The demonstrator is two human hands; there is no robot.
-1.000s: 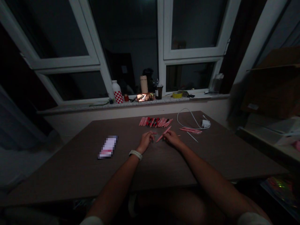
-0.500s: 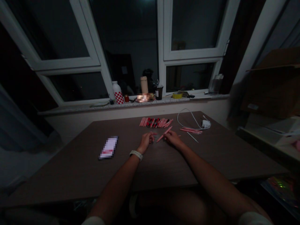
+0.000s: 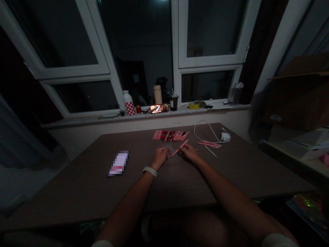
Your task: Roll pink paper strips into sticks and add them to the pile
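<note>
Pink pen [image 3: 183,145] is slim and straight, its barrel a soft, even pink in the dim light, with its lower end narrowing to a point. It lies aslant above the middle of the brown desk [image 3: 180,185], its upper end aimed between one and two o'clock and its tapered end between seven and eight. Finer markings are too small to tell.

The right hand [image 3: 189,152] pinches the pen between thumb and fingers, from the pen's three-to-four o'clock side. The left hand [image 3: 160,157], with a pale wristband [image 3: 150,171] at its wrist, is at eight o'clock from the pen, fingers curled; something small and pale shows at its fingertips, but whether it grips this cannot be told. The two hands are apart.

Near eleven o'clock from the pen, a row of pink pens [image 3: 177,136] lies side by side, with red and black parts among them. At three o'clock are a bundle of pink sticks [image 3: 209,144] and a thin white rod [image 3: 211,151]; between two and three is a white charger [image 3: 225,137] with its looped cable. A smartphone [image 3: 119,163] lies between eight and nine. On the sill, a checkered bottle [image 3: 129,104] stands toward ten to eleven, a beige tumbler [image 3: 157,94] toward eleven and a dark drink cup [image 3: 174,103] toward twelve.
</note>
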